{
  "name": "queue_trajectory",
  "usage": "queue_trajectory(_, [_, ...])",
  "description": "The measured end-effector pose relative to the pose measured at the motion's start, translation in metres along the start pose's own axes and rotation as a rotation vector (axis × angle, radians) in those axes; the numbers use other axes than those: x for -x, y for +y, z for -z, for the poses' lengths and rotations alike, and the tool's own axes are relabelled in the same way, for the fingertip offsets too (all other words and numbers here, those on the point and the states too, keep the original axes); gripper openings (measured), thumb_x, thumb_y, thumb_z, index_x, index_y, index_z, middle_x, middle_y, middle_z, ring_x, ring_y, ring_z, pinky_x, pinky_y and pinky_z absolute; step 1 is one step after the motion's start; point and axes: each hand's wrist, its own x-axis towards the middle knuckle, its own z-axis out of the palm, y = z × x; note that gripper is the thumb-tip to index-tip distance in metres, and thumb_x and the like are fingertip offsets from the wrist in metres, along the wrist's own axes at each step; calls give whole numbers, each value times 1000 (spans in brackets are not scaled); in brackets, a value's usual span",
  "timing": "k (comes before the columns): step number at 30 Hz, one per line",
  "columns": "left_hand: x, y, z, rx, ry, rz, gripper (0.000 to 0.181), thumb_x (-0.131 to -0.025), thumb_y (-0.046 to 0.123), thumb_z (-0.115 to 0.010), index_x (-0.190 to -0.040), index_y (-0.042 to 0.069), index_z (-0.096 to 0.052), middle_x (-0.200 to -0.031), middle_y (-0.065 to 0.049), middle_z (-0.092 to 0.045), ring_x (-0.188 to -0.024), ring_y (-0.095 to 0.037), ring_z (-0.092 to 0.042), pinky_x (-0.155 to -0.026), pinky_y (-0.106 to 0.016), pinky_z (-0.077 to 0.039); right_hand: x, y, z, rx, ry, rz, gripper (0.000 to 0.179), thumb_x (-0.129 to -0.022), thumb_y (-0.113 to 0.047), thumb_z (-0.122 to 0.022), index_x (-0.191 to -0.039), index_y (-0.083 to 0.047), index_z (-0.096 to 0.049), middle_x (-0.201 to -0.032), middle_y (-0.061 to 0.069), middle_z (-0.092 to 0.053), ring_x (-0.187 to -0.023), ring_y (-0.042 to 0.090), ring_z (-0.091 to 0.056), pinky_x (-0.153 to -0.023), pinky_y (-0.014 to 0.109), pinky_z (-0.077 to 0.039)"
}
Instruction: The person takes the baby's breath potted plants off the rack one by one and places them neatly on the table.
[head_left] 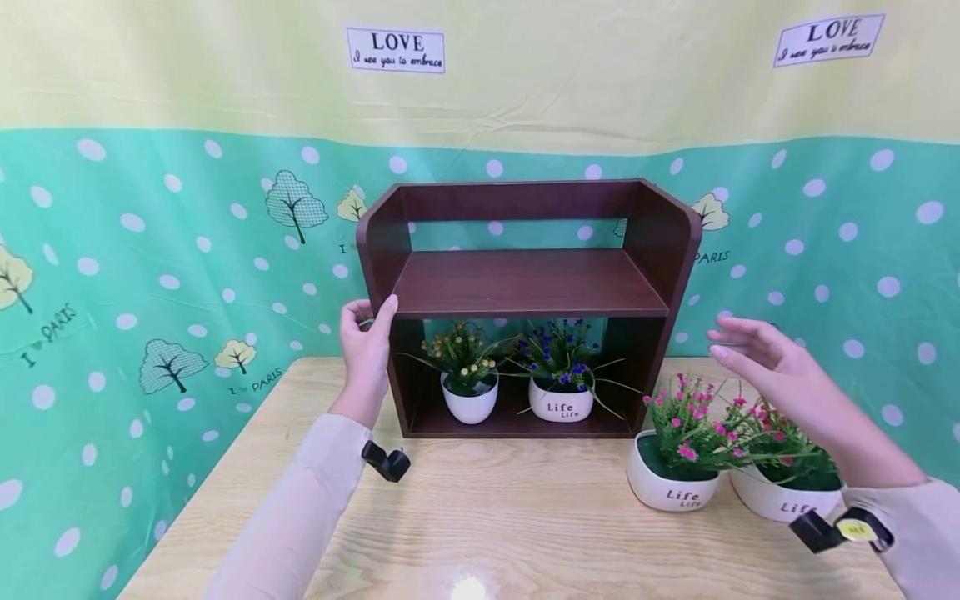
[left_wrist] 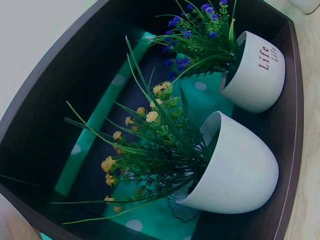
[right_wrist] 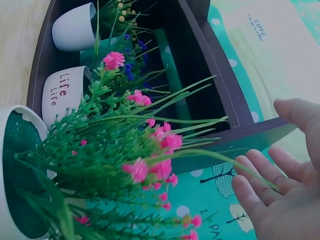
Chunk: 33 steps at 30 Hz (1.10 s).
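A dark brown two-tier shelf point(head_left: 525, 283) stands on the table. My left hand point(head_left: 367, 346) grips its left side panel, thumb on the front edge and the other fingers outside, partly hidden. On the lower tier are a white pot with yellow flowers point(left_wrist: 240, 170) and a white "Life" pot with blue-purple flowers point(head_left: 561, 404). To the right of the shelf, my right hand point(head_left: 795, 375) hovers above the pink flowers with its fingers loosely extended, holding nothing. Beneath it stand a white pot with pink flowers point(head_left: 675, 487) and a second pot of darker pink flowers point(head_left: 787, 496).
The shelf's upper tier point(head_left: 517, 279) has a raised back board and side walls. Light wood tabletop point(head_left: 465, 517) extends in front of the shelf. Behind hangs a green and cream cloth point(head_left: 225, 250) with dots and trees.
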Motion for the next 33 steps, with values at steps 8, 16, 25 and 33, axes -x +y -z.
queue_trajectory(8, [0,0,2,-2,-7,13,36,-91,35,-76,-107,19,-47,-106,2,-44,-99,-17,-42,-85,-27,-40,-20,-15,-6,-25,5,-28,66,-104,-46,-51,-154,-9,-30,-146,16,-45,-132,36,-43,-83,11,-41])
queue_trajectory(16, [-1,1,1,4,-5,24,37,-90,35,-76,-107,19,-47,-106,1,-44,-98,-17,-42,-85,-27,-40,-44,-25,-13,-45,22,-49,77,-101,-52,-51,-156,-5,-24,-147,23,-41,-131,41,-41,-94,38,-45])
queue_trajectory(25, [-1,-1,1,2,-1,13,37,-90,36,-76,-107,19,-47,-107,1,-44,-101,-19,-41,-85,-27,-40,-63,-31,-23,-128,31,-114,95,-98,-61,-49,-157,3,-10,-147,31,-31,-128,48,-39,-105,68,-30])
queue_trajectory(33, [-1,-2,0,8,3,5,39,-89,39,-76,-107,18,-48,-107,0,-46,-101,-22,-43,-86,-27,-41,-74,-33,-30,-164,66,-146,96,-98,-60,-50,-154,7,-10,-136,30,-35,-117,43,-44,-103,61,-34])
